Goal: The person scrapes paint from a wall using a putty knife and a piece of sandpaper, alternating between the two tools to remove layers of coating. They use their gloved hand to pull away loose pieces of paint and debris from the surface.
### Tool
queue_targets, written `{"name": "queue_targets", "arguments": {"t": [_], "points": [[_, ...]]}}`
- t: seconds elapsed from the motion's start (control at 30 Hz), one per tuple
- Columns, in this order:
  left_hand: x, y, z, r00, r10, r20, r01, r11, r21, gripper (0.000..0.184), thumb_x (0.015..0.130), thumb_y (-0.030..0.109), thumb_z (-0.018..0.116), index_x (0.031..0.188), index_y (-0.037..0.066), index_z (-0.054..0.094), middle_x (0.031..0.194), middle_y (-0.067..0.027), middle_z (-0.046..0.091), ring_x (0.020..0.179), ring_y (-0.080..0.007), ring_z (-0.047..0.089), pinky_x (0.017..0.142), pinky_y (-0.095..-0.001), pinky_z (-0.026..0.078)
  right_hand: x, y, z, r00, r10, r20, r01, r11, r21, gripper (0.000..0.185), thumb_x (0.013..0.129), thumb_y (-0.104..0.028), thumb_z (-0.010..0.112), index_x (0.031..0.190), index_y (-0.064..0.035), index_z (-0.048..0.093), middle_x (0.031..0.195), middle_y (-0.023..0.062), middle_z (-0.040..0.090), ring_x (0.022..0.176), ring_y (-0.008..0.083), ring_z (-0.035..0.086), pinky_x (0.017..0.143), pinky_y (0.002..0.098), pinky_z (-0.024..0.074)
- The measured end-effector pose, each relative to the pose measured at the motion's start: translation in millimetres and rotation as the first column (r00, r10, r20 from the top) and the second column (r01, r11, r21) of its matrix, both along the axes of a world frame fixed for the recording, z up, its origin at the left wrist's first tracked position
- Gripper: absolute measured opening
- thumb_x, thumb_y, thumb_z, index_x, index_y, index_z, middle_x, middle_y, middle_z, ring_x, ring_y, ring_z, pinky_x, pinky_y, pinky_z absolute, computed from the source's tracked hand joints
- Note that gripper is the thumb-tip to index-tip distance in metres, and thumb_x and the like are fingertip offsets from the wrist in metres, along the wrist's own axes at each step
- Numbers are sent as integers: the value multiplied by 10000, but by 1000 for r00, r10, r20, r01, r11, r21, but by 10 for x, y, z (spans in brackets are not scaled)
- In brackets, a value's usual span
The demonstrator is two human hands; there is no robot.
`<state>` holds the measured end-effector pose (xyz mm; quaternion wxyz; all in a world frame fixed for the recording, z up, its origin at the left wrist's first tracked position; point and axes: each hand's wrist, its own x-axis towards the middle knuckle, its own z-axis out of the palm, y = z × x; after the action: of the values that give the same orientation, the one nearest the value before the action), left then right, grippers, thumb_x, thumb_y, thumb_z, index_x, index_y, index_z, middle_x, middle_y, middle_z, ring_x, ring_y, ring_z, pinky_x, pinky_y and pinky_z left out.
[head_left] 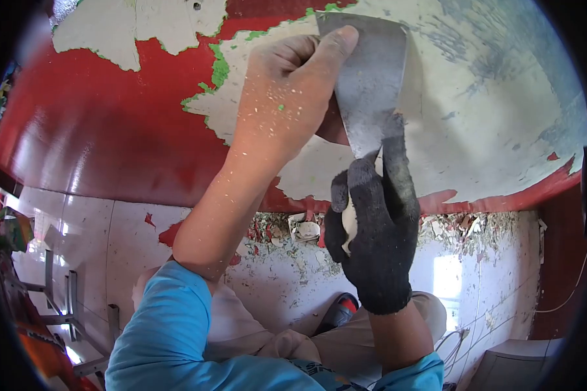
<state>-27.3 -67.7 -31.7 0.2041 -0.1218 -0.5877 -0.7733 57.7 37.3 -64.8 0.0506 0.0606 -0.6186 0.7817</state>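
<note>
My right hand (378,221), in a dark knitted glove, is wrapped around the light handle of a wide metal scraper (375,72). Its index finger lies stretched along the lower blade. My bare left hand (290,85), speckled with pale flakes, pinches the blade's left side; the thumb presses on the near face, while the other fingers are mostly hidden. Behind the blade is a curved surface with red paint (117,117), partly stripped to a pale layer (489,130) with bright green edges. Whether the blade's tip touches that surface, I cannot tell.
Paint chips and debris (463,228) lie along the base of the curved surface on the light tiled floor (137,225). Metal frame legs (65,306) stand at left. A cable (567,300) hangs at right, above a grey panel (515,365). A dark shoe (338,314) shows below.
</note>
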Motion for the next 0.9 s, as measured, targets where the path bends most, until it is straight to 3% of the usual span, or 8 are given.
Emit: {"name": "queue_targets", "arguments": {"t": [0.33, 0.4, 0.43, 0.47, 0.6, 0.67, 0.8, 0.9], "points": [[-71, -112, 0, 999, 44, 12, -43, 995, -94, 424, 895, 334, 591, 677, -30, 607, 588, -20, 574, 483, -49, 488, 459, -210, 412, -100, -100, -126, 988, -46, -145, 40, 998, -45, 593, 905, -48, 524, 1431, -27, 251, 830, 27, 541, 624, 53, 479, 533, 206, 431], [-98, -167, 117, 977, 120, -176, -127, 991, -30, 427, 891, 336, 593, 657, -21, 590, 567, -10, 552, 470, -48, 489, 441, -210, 402, -201, -120, 75, 972, -54, -227, 94, 981, 168, 593, 906, -59, 528, 1432, -32, 256, 849, 21, 549, 637, 59, 482, 545, 208, 434], [16, -208, 234, 1000, 6, -28, -5, 999, 37, 351, 870, 304, 642, 929, -42, 655, 803, -34, 639, 709, -68, 572, 650, -217, 465, -165, -136, 99, 960, -8, -280, 68, 976, 208, 590, 909, -61, 519, 1436, -41, 253, 863, 15, 554, 653, 65, 489, 555, 210, 440], [19, -233, 180, 1000, 11, -29, -10, 999, 41, 351, 870, 304, 642, 929, -42, 655, 803, -34, 639, 709, -68, 572, 650, -217, 465, -119, -167, 63, 960, -2, -281, 64, 975, 212, 590, 909, -61, 519, 1436, -41, 253, 863, 15, 554, 653, 65, 489, 555, 210, 440], [101, -209, 2, 973, 94, 208, 2, 908, -420, 344, 872, 342, 627, 872, 0, 666, 763, 2, 618, 703, -45, 539, 610, -210, 439, 13, -160, -275, 993, -91, -80, 87, 995, -49, 572, 902, -12, 477, 1429, -12, 253, 824, 11, 536, 640, 51, 488, 532, 192, 426], [154, -210, -59, 925, -156, 348, 197, 977, -86, 321, 885, 322, 616, 888, 5, 669, 777, -3, 632, 710, -47, 564, 617, -213, 456, -40, -45, -447, 989, -83, -123, 96, 989, 108, 580, 897, -9, 483, 1432, -34, 262, 810, 6, 536, 617, 46, 471, 526, 183, 414], [138, -190, -149, 979, -105, 173, 95, 993, 63, 307, 916, 294, 573, 838, 2, 630, 662, -14, 601, 599, -46, 570, 519, -203, 492, -14, 184, -518, 996, 31, -88, -21, 993, 112, 595, 885, -1, 498, 1434, -69, 278, 794, -5, 534, 598, 41, 459, 523, 187, 409], [208, -342, -76, 979, -146, 139, 122, 978, 172, 248, 930, 232, 560, 895, 10, 665, 820, -31, 654, 730, -67, 588, 666, -211, 463, -94, 421, -437, 962, 133, -238, -47, 941, 336, 615, 868, 14, 514, 1430, -114, 301, 755, -29, 526, 588, 35, 455, 531, 198, 416]]}}
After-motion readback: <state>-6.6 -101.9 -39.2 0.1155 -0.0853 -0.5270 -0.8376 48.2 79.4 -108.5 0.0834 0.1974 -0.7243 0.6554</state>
